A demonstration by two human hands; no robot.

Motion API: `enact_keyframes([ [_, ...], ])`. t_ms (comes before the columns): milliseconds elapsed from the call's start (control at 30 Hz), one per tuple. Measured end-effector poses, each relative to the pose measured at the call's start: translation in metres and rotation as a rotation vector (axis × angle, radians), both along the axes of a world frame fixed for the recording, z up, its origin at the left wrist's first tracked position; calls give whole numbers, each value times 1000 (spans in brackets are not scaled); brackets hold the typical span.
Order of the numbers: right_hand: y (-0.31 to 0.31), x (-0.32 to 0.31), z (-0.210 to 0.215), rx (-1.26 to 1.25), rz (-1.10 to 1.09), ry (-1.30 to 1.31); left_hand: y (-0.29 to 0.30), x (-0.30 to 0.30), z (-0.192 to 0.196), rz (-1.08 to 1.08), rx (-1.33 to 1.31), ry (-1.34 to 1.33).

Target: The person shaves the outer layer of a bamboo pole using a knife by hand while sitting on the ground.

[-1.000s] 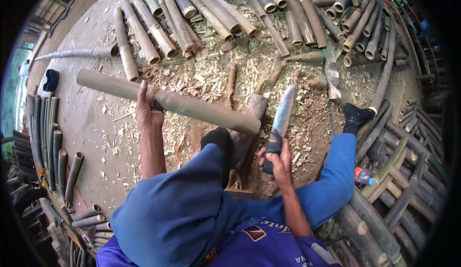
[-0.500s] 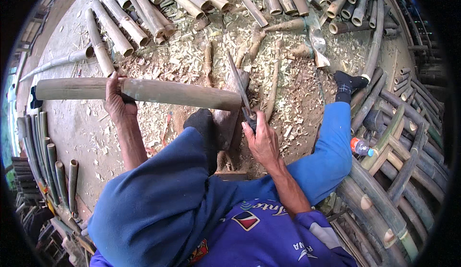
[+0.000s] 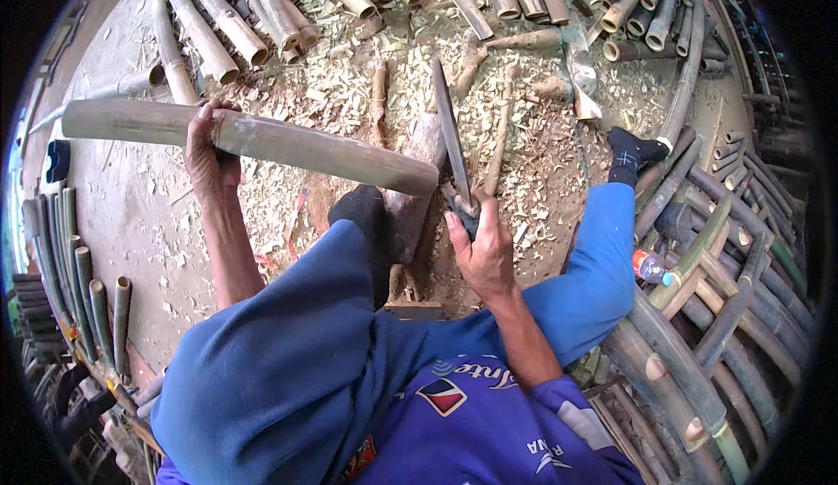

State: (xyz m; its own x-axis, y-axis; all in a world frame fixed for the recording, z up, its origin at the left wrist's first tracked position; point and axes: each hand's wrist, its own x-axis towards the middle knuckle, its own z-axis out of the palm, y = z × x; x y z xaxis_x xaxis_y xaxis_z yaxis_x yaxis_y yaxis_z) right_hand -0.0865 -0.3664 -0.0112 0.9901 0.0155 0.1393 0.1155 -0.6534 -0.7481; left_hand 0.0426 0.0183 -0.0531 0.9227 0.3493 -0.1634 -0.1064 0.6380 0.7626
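Observation:
My left hand is wrapped round a wide bamboo pole, toward its left end. The pole slants across in front of me, its right end over a rough wooden block. Closed round a dark handle, my right hand holds a long knife with its blade pointing up and away, just right of the pole's end. Blade and pole appear apart. My left foot, in a dark sock, is beside the block.
Pale wood shavings cover the ground. Cut bamboo lengths lie in a row at the far side. Upright bamboo tubes stand at left. To the right are a bamboo frame, a small plastic bottle and my other foot.
The pole's left end has risen and its right part has dropped slightly less level. The knife blade has swung more upright and a little right, away from the pole's end.

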Motion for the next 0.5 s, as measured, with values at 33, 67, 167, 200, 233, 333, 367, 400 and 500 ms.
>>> enact_keyframes([
  [33,-6,-6,-23,-11,7,11,-2,3,-1,-1,2,-20],
  [67,-13,-7,-44,-94,27,187,-6,7,-1,-8,-1,-42],
  [167,-25,4,-63,-351,75,530,9,1,-8,3,73,-20],
  [200,-21,5,-48,-274,59,463,6,-5,-9,0,73,-3],
  [233,-16,6,-29,-197,42,397,5,-3,-9,-45,22,-65],
  [333,-6,-1,-2,-76,55,175,9,-3,-6,-86,79,-62],
  [367,-4,-3,-2,-42,67,71,7,-4,-3,-89,70,-76],
  [400,-4,-3,-4,-7,74,-40,2,-3,0,-96,61,-96],
  [500,-21,2,-59,-343,119,508,-4,-4,11,-85,113,-83],
])
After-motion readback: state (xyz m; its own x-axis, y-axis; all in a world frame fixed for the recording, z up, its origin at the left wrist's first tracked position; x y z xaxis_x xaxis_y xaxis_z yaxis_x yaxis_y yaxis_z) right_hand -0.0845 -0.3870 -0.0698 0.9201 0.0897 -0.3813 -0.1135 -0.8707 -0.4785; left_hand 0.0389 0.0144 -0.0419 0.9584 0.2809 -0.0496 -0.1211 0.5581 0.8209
